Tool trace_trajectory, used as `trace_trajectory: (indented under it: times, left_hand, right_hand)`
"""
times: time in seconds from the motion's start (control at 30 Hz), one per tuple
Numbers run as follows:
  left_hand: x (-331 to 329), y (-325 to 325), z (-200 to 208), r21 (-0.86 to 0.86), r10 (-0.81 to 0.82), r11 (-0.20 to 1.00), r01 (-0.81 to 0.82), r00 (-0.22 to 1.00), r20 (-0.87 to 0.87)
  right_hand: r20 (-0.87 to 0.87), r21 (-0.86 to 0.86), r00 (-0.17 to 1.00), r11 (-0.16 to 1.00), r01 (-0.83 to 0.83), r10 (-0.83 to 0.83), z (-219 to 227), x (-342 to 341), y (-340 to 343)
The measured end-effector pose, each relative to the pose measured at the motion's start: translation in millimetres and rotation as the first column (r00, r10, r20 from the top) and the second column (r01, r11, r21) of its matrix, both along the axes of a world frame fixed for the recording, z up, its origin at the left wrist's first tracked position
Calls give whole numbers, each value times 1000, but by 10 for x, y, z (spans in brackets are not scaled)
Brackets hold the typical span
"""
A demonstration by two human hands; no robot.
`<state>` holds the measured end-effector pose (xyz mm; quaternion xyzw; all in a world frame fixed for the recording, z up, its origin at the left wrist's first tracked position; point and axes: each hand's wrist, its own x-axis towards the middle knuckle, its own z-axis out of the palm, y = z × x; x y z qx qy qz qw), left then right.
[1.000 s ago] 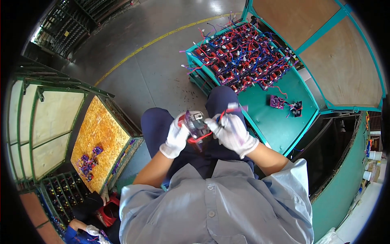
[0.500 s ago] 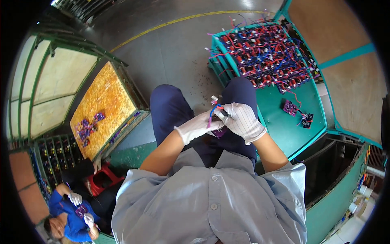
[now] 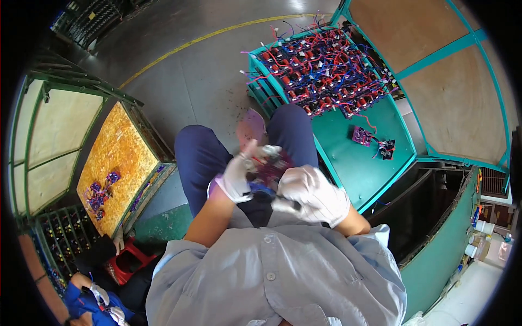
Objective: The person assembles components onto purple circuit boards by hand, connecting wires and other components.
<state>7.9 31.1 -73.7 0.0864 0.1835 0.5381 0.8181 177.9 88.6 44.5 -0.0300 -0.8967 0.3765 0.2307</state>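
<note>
Over my lap, my left hand (image 3: 234,176), in a white glove, grips a purple circuit board (image 3: 274,169) by its side. Motion smears the board, though pale and red parts show on its upper edge and a blue wire below. Close to the board's right side is my right hand (image 3: 314,196), gloved in striped white, with its fingers curled in. A small dark bit shows among those fingers, too blurred to name. On the green table (image 3: 348,163) to my right lie two loose boards (image 3: 361,136) joined by wires.
Rows of wired circuit boards (image 3: 326,70) cover the table's far part. At left, more purple boards (image 3: 98,195) lie on a yellow-brown worktop (image 3: 117,157). A co-worker in blue (image 3: 87,307) sits lower left, near a red stool (image 3: 130,261). A dark open bin (image 3: 424,217) stands right.
My hands have drawn apart, and the board has come up into view between them, held by the left. My right hand has moved lower and nearer my body. The whole view has shifted.
</note>
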Motion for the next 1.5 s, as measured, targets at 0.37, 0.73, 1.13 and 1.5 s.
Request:
trace_trajectory:
  times: [0.37, 0.73, 1.13, 1.5]
  left_hand:
    - [556, -192, 218, -259, 103, 949, 179, 602, 792]
    - [226, 95, 413, -218, 196, 965, -143, 950, 243]
    - [285, -35, 400, -204, 4, 979, -22, 996, -87]
    - [10, -68, 609, -20, -219, 974, 227, 903, -369]
  right_hand:
    - [-278, -485, 853, 831, 273, -442, -211, 14, -13]
    - [-97, -771, 495, 380, 511, -863, -157, 19, 11]
    - [-122, 154, 803, 788, 595, -583, -660, -262, 165]
    - [593, -425, 803, 823, 376, -60, -318, -184, 563]
